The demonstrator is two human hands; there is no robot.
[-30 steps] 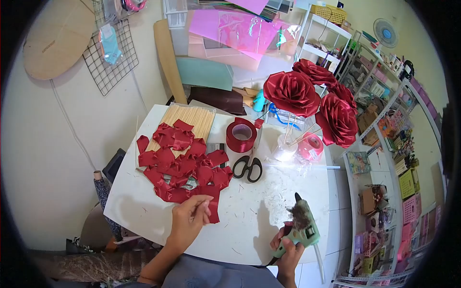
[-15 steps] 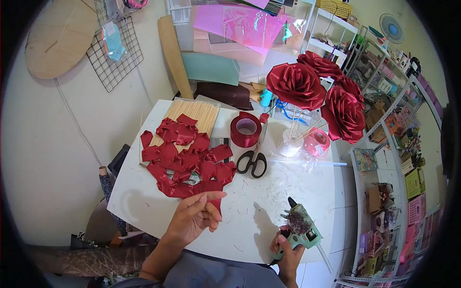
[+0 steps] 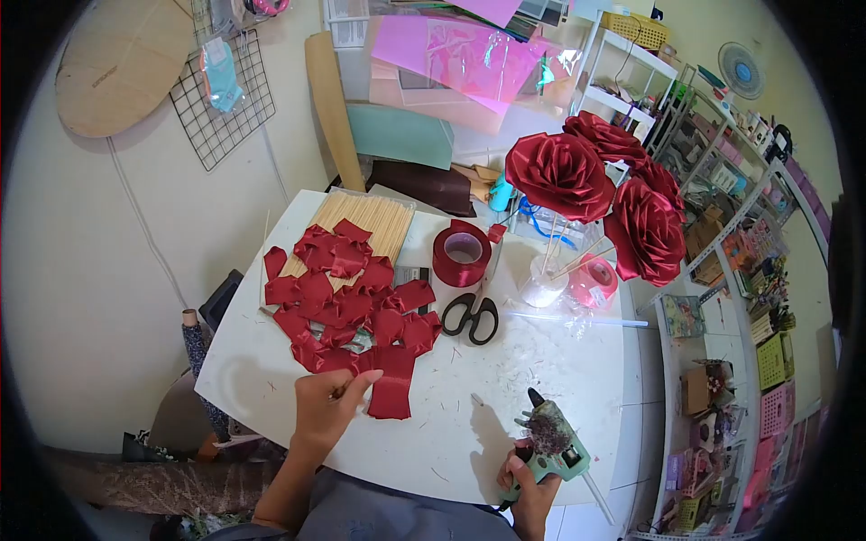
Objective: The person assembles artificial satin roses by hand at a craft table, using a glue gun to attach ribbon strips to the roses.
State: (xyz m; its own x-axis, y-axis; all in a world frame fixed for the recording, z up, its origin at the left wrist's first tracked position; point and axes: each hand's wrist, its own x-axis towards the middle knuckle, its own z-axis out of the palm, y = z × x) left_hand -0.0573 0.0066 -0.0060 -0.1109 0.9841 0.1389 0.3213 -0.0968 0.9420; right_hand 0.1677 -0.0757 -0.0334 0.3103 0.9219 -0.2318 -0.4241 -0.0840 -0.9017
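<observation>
My left hand [image 3: 327,404] is closed, its thumb and fingertips pinched at the left edge of a red satin ribbon piece [image 3: 391,386]. That piece spreads flat just right of the thumb, at the front of a pile of cut and folded red ribbon pieces [image 3: 347,302]. My right hand [image 3: 526,482] is wrapped round the handle of a mint-green hot glue gun [image 3: 564,451], whose dark nozzle points up and away. A dark, crusty patch covers the gun's front, and a clear glue stick [image 3: 599,498] sticks out of its back.
Black-handled scissors [image 3: 470,319] lie beyond the glue gun, near a red ribbon roll [image 3: 462,255]. Bamboo sticks [image 3: 383,216] lie under the pile. Large red ribbon roses [image 3: 559,178] stand on sticks in a white holder [image 3: 545,281], beside a pink tape roll [image 3: 593,281]. Shelves [image 3: 713,361] line the right.
My left hand has gone from loosely spread fingers to a pinch at the ribbon piece, which now shows more fully. My right hand and the glue gun have shifted slightly left and down.
</observation>
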